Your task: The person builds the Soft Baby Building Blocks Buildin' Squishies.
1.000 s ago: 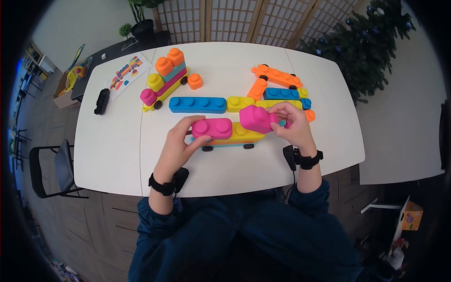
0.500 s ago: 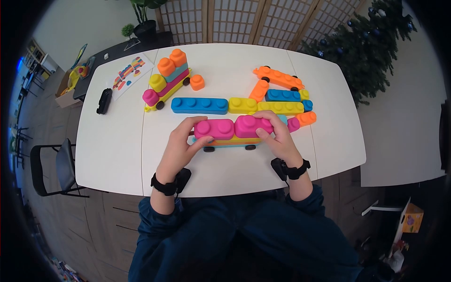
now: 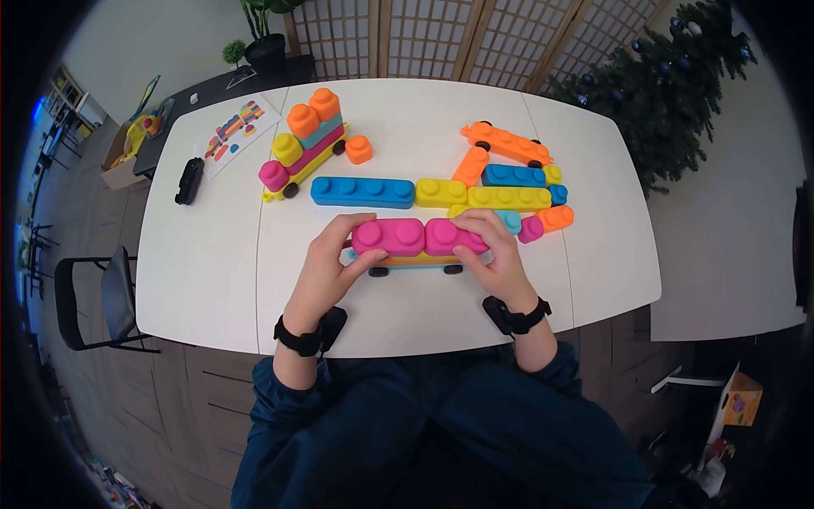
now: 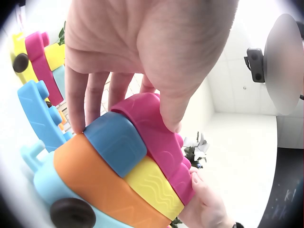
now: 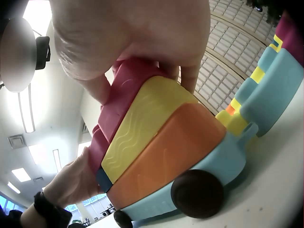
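Fingers (image 4: pixel 176 102) of the left hand (image 3: pixel 320 259) and right hand (image 3: pixel 502 265) grip pink blocks (image 3: pixel 390 237); best press both evenly, straight down

Right hand (image 5: pixel 133 42) grips upper magenta block (image 5: pixel 126 95), thumb on near side, fingers over far side. Beneath it, in layers: wavy-lined yellow block (image 5: pixel 145 123), orange block (image 5: pixel 171 147), light-blue base (image 5: pixel 228 166) with black wheels (image 5: pixel 197 194) at table (image 5: pixel 266 194). At far end, left hand (image 5: pixel 73 183) holds second magenta block (image 5: pixel 98 148), fingers beside dark-blue block (image 5: pixel 103 179). Right side: light-blue block (image 5: pixel 273 90), yellow pieces (image 5: pixel 236 122) nearby. Lattice screen (image 5: pixel 225 61) behind.
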### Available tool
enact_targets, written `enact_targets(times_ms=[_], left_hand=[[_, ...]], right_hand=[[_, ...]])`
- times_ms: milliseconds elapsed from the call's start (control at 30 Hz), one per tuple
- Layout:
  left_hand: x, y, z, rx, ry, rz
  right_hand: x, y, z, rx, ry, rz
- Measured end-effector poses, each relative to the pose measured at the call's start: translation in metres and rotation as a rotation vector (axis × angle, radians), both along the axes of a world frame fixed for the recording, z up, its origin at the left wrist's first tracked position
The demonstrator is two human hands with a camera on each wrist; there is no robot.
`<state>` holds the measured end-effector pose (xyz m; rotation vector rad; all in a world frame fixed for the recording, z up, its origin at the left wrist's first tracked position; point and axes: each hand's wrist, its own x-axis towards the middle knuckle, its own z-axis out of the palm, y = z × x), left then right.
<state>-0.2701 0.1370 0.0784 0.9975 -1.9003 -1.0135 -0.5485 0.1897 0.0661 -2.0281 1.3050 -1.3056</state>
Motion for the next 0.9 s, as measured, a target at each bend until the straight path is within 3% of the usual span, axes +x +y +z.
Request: enact_targets(times_ms=[267, 367, 467, 533, 633, 900], left_hand=[[0.003, -0.001, 0.005, 0.019, -0.013, -0.023], [0.019, -0.017, 0.004, 0.044, -0.069, -0.122], [0.039, -0.053, -0.014, 0.124, 0.104, -0.164], [0.044, -0.077, -0.016, -0.087, -0.192, 0.022], [0.044, -0.098, -0.027, -0.285, -0.396, 0.021], [0.043, -0.116, -0.04, -0.215, -0.528, -0.018]], right_hand=[[0.001, 0.002, 0.001, 0.013, -0.016, 0.001], [0.001, 0.001, 0.0, -0.022, -0.009, -0.007], [0.0, 0.001, -0.001, -0.006, -0.007, -0.02], [0.001, 0.001, -0.001, -0.005, -0.013, -0.013], [0.001, 0.001, -0.001, -0.005, -0.013, -0.015], [0.0, 0.002, 0.0, 0.008, -0.021, -0.009]])
